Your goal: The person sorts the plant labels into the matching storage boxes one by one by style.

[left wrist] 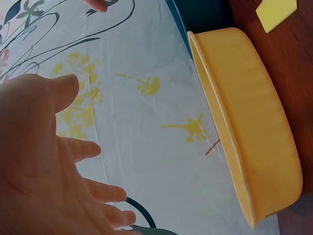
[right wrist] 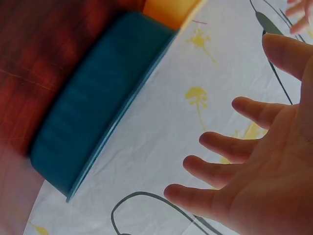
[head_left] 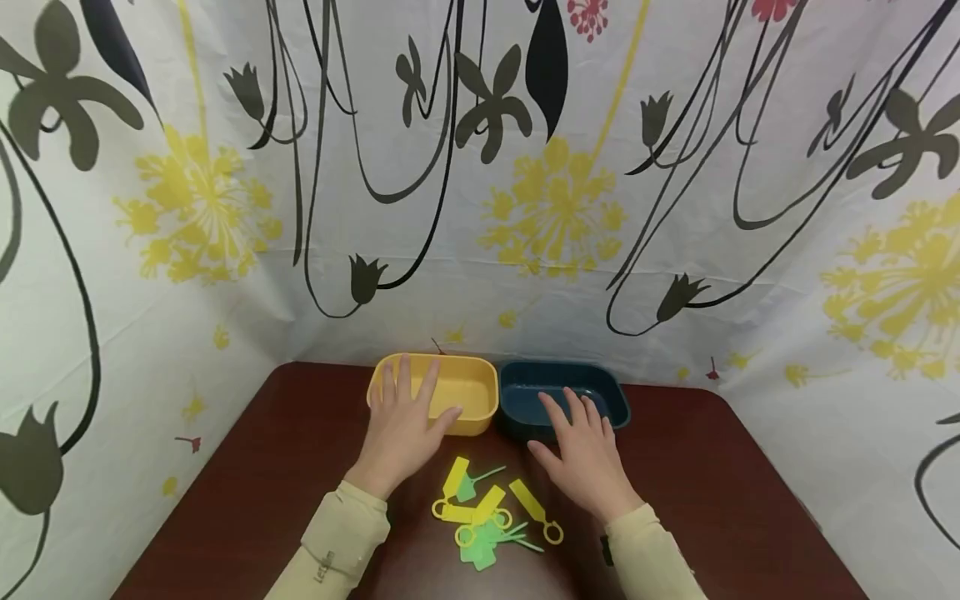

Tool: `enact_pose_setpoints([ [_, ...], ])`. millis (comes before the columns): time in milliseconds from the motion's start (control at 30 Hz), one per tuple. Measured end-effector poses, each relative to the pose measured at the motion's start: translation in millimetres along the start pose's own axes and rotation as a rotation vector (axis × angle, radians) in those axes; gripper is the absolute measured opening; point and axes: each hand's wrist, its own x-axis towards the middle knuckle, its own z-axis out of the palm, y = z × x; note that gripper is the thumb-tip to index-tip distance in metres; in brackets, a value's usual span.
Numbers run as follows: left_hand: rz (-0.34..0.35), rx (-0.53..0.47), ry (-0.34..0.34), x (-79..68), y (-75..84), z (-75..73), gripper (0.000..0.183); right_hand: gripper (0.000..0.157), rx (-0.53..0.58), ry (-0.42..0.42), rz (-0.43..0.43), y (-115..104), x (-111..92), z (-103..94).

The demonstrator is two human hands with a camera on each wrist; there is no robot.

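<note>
My left hand (head_left: 401,433), fingers spread, overlaps the yellow bin (head_left: 472,385) in the head view and holds nothing. My right hand (head_left: 588,458) is spread in the same way, its fingertips over the dark blue bin (head_left: 516,400). Both wrist views show the hands raised over the bins, palms bare. Between the forearms lies a loose pile of flat plastic tags: yellow tags (head_left: 528,500) with a ring at one end, and green tags (head_left: 480,553) with thin tails. Several of them overlap each other.
The bins stand side by side at the back of the dark red-brown table (head_left: 300,433). A white cloth (head_left: 435,233) printed with flowers hangs behind and along both sides. A small dark object (head_left: 607,550) shows beside the right sleeve.
</note>
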Motion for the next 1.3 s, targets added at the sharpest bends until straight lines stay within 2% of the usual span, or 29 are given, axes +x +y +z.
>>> enact_pose_setpoints([
  [267, 0.081, 0.010, 0.039, 7.2, 3.8, -2.4, 0.079, 0.070, -0.041, -0.018, -0.018, 7.0, -11.2, 8.0],
  [567, 0.107, 0.074, 0.044, 11.9, -2.6, 4.4, 0.079, 0.062, -0.064, -0.016, -0.070, 9.2, -20.5, 15.0],
  [733, 0.118, 0.091, 0.040, 13.5, -11.3, 10.2, 0.077, 0.057, -0.063, -0.042, -0.104, 6.0, -24.8, 21.2],
  [967, 0.153, 0.105, 0.078, 18.1, -25.9, 16.6, 0.073, 0.055, -0.063, -0.100, -0.144, -3.4, -29.9, 28.6],
  [1300, 0.095, 0.058, 0.064, 28.8, -51.7, 21.4, 0.072, 0.049, -0.103, -0.099, -0.213, -12.0, -24.5, 40.8],
])
